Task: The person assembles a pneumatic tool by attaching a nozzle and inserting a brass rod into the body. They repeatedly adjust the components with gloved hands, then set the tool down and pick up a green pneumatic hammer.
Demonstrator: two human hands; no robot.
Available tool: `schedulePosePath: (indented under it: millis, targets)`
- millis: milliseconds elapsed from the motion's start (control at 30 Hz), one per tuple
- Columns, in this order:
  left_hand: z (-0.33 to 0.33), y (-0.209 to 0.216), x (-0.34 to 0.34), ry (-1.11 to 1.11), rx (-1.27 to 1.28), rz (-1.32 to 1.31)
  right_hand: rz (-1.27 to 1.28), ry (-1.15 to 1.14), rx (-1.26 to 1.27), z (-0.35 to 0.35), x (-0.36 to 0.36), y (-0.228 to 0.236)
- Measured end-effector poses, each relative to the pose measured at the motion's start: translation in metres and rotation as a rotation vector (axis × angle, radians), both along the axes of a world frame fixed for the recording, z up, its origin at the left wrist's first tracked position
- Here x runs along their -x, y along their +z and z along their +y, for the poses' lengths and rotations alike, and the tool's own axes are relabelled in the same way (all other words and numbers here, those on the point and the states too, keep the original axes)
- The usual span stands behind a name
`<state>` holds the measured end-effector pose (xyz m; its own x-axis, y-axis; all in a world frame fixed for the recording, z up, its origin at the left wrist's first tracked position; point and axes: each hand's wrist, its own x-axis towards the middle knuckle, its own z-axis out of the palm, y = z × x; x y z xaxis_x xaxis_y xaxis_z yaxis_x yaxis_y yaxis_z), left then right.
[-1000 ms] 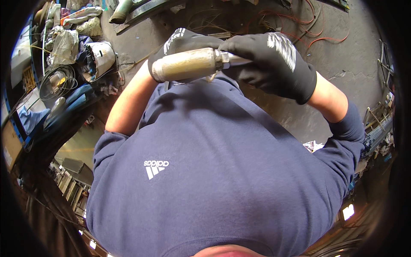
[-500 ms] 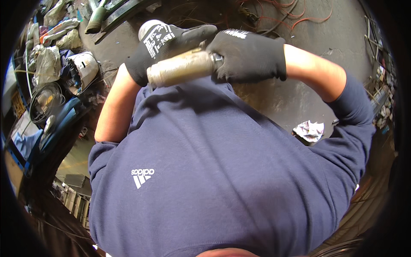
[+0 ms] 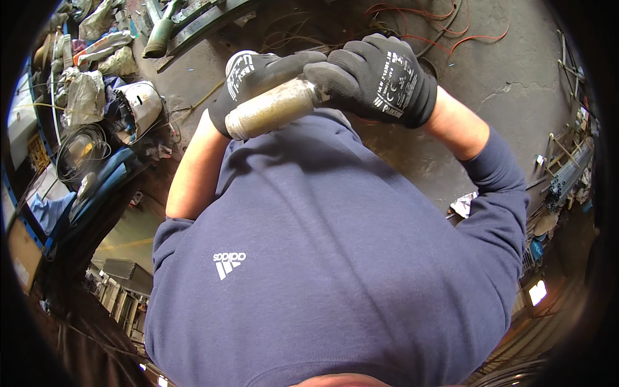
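Observation:
A worn, yellowish-beige cylinder (image 3: 274, 109) with a metal neck (image 3: 318, 93) at its right end is tilted in front of my chest, its right end higher. My right hand (image 3: 383, 80), in a black knit glove, is closed at that neck, knuckles up. Along the cylinder's far side lies my left hand (image 3: 248, 77), also black-gloved, its thumb stretched right until it meets the right hand. The left fingers are mostly hidden, so what they close on cannot be made out. A pale rounded patch shows at that hand's far edge.
A greenish cylinder with a narrow neck (image 3: 158, 39) lies by metal beams at the upper left. To the left are a white helmet-like shell (image 3: 142, 103), coiled cable (image 3: 80, 151) and plastic scraps. Orange hose (image 3: 477, 39) runs across the far floor; crumpled white paper (image 3: 463, 204) lies right.
My right hand has turned so its knuckles and printed back face up, showing more of the metal neck. The cylinder tilts more steeply. The surroundings have shifted slightly in view.

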<state>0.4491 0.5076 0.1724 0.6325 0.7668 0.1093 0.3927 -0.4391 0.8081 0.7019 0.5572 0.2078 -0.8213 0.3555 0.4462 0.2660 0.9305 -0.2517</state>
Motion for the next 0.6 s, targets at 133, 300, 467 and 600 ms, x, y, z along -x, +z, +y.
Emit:
schedulePosePath:
  millis: [133,300,467,600]
  targets:
    - [0.001,-0.007,-0.005,-0.095,-0.05,-0.02,-0.131,0.136,0.376,-0.005,-0.014,-0.002]
    - [0.009,-0.006,-0.016,-0.218,0.287,-0.019,-0.167,0.133,1.34,-0.012,-0.019,0.0]
    - [0.02,0.016,-0.018,-0.209,0.487,0.12,-0.147,0.074,1.639,0.003,-0.008,0.002]
    - [0.034,0.012,-0.013,-0.191,0.381,0.06,-0.21,0.028,1.424,0.028,-0.004,0.005]
